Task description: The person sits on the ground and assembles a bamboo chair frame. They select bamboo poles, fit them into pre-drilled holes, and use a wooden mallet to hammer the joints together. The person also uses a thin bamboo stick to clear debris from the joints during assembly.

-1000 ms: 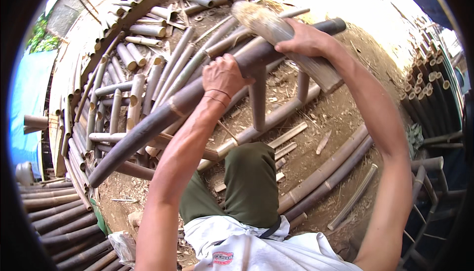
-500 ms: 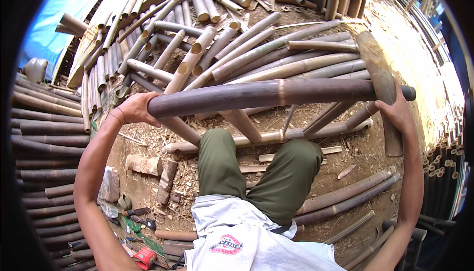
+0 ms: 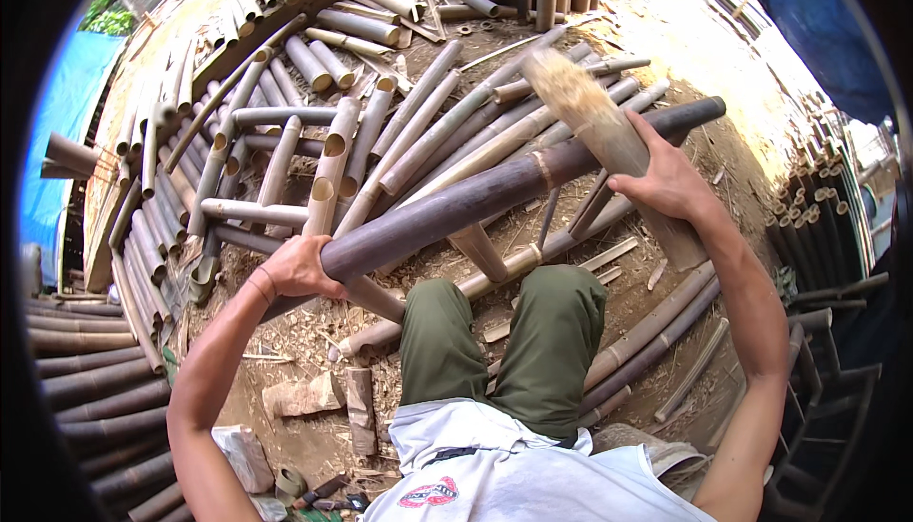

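Observation:
A thick dark bamboo pole (image 3: 456,203) slants across in front of me, its right end farther away than its left. My left hand (image 3: 306,267) is closed around the pole's near left end. My right hand (image 3: 663,175) grips a heavy wooden club (image 3: 609,132) with a pale, battered upper end. The club crosses over the pole near its right part. Beneath the pole, slanting bamboo legs (image 3: 477,251) rise from a lower bamboo rail (image 3: 523,261) by my knees.
Cut bamboo pieces (image 3: 323,175) with open ends lie heaped beyond the pole. Stacked poles (image 3: 105,379) line the left side. Wood blocks (image 3: 304,396) and shavings lie on the dirt by my left leg. Long poles (image 3: 656,332) rest to the right, and a bamboo bundle (image 3: 813,208) stands farther right.
The pole appears more slanted, its right end now farther away. The club and my right hand appear farther left. The whole view has turned. Both hands keep their grips.

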Tool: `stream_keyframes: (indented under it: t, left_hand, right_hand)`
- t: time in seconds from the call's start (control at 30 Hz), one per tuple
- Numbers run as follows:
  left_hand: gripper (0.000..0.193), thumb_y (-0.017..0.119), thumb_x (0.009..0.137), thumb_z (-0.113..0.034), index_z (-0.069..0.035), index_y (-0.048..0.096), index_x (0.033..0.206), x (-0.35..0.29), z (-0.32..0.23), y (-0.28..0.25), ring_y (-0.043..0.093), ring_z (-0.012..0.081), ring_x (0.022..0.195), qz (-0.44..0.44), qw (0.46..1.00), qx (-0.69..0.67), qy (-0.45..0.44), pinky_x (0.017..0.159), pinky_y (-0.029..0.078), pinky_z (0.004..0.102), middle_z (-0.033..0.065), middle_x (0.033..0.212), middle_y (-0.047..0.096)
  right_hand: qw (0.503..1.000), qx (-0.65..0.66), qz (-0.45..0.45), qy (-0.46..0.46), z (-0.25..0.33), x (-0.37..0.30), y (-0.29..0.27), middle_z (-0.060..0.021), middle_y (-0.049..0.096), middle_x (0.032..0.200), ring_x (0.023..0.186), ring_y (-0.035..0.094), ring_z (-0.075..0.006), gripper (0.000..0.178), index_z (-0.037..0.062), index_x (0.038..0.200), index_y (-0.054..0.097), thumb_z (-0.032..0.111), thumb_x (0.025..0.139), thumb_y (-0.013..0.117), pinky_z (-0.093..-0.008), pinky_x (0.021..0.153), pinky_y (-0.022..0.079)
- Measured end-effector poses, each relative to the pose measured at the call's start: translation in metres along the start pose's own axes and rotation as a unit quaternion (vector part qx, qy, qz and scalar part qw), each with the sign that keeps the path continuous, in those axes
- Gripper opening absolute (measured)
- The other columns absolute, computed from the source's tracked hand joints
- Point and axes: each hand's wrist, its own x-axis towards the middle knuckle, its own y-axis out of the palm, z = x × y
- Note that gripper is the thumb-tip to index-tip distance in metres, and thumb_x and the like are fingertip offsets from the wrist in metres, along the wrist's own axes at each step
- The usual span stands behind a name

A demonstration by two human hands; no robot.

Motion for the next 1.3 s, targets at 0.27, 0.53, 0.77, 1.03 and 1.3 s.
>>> stream_keyframes:
  t: [0.27,0.53,0.77,1.03,1.3]
  left_hand:
    - [0.070,0.083,0.056,-0.038,0.007,0.066,0.107,-0.005,-0.006,0.010,0.070,0.0312,0.089,-0.005,0.999,-0.049,0.010,0.086,0.055,0.0387,0.0237,0.094,0.071]
    - [0.072,0.082,0.055,-0.043,0.013,0.066,0.097,-0.008,0.031,0.023,0.071,0.0384,0.086,-0.058,0.997,0.018,0.038,0.083,0.056,0.0407,0.0294,0.088,0.070]
    - [0.072,0.082,0.056,-0.045,0.012,0.065,0.096,0.007,0.006,0.019,0.070,0.0399,0.089,-0.037,0.998,0.022,0.050,0.084,0.056,0.0430,0.0295,0.090,0.069]
    - [0.073,0.082,0.056,-0.044,0.011,0.063,0.099,-0.002,0.014,0.029,0.070,0.0389,0.090,-0.048,0.998,0.015,0.032,0.084,0.055,0.0425,0.0289,0.091,0.069]
    - [0.084,0.084,0.057,-0.042,-0.002,0.056,0.125,-0.012,-0.009,0.034,0.065,0.0371,0.105,-0.094,0.995,0.021,0.028,0.094,0.051,0.0425,0.0239,0.112,0.067]
  right_hand:
    - [0.998,-0.058,-0.010,0.000,0.037,-0.012,0.074,-0.0370,0.055,0.130,0.120,0.061,-0.0403,0.108,0.0103,0.158,0.012,0.040,0.076,0.075,-0.0440,0.106,0.046]
    - [0.980,0.051,-0.154,-0.118,0.076,0.020,0.059,-0.0352,0.055,0.133,0.121,0.060,-0.0409,0.105,0.0094,0.158,0.019,0.039,0.074,0.075,-0.0422,0.107,0.046]
    - [0.998,-0.053,-0.024,0.000,0.042,0.022,0.061,-0.0372,0.055,0.131,0.121,0.059,-0.0425,0.112,0.0070,0.158,0.018,0.045,0.070,0.077,-0.0404,0.108,0.044]
    - [0.977,-0.081,-0.155,-0.124,0.067,0.013,0.052,-0.0309,0.061,0.125,0.116,0.062,-0.0428,0.102,0.0188,0.158,0.019,0.034,0.075,0.076,-0.0457,0.105,0.047]
    - [0.994,0.044,-0.013,-0.101,-0.001,0.009,0.071,-0.0329,0.055,0.133,0.127,0.054,-0.0454,0.105,0.0197,0.159,0.017,0.032,0.075,0.080,-0.0440,0.110,0.042]
